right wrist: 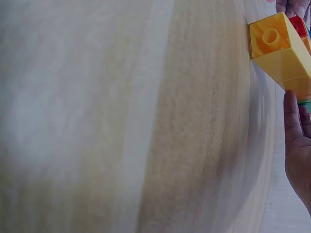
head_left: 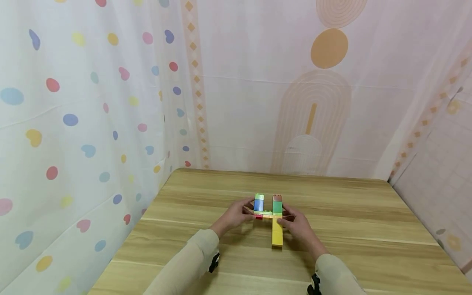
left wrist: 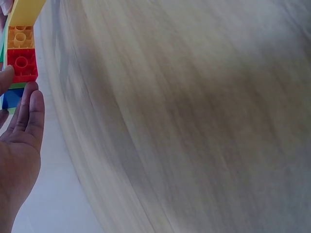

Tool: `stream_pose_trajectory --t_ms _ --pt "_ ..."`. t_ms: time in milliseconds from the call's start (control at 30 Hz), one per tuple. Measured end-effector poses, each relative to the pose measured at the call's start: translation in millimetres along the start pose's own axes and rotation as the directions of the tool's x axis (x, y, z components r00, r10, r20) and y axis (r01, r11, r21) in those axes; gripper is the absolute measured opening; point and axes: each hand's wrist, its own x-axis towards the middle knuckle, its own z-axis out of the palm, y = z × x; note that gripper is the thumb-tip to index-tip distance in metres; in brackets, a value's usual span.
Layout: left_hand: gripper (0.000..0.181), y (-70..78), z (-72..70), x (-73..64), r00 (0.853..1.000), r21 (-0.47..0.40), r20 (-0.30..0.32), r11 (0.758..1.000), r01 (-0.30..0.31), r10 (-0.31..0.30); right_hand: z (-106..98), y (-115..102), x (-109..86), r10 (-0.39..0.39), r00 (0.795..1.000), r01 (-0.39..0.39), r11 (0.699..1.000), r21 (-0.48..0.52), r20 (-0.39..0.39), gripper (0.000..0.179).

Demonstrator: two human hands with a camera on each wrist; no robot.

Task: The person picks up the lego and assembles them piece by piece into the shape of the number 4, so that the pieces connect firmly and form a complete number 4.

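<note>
Both hands hold one structure of toy building bricks, which looks like a letter with two upright columns. Its left column has a light green brick (head_left: pixel 259 197) on top of a blue brick (head_left: pixel 259 205). On the right, a brown-red brick (head_left: pixel 277 198) tops a green brick (head_left: pixel 277 207), with yellow bricks (head_left: pixel 277 232) below. My left hand (head_left: pixel 235 215) grips the left side, its thumb by the red brick (left wrist: pixel 22 68) in the left wrist view. My right hand (head_left: pixel 299 226) pinches the right column around the yellow part. Hollow brick undersides show in both wrist views.
The structure is over a wood-grain table (head_left: pixel 206 188). Behind the table hangs a pale curtain (head_left: pixel 243 123) with arch patterns. A dotted curtain (head_left: pixel 92 131) borders the left side, and a light tiled-pattern sheet (head_left: pixel 446 164) the right.
</note>
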Motion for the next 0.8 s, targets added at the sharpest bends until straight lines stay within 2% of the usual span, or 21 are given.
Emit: stream_pose_trajectory --t_ms 200,433,800 --pt "0.063 -2.2 0.2 0.1 1.000 -0.007 0.008 1.000 0.006 -0.006 1 3 0.9 -0.020 1.000 0.020 1.000 -0.008 0.000 0.056" --pt "0.063 -8.3 2.1 2.4 0.999 -0.023 0.030 1.000 -0.018 0.019 0 5 1.9 -0.014 1.000 0.015 0.999 -0.029 0.025 0.054" --pt "0.060 -11.8 4.1 4.7 0.995 0.009 0.048 0.997 0.082 -0.082 3 7 3.0 0.040 0.998 -0.037 0.996 -0.075 0.045 0.050"
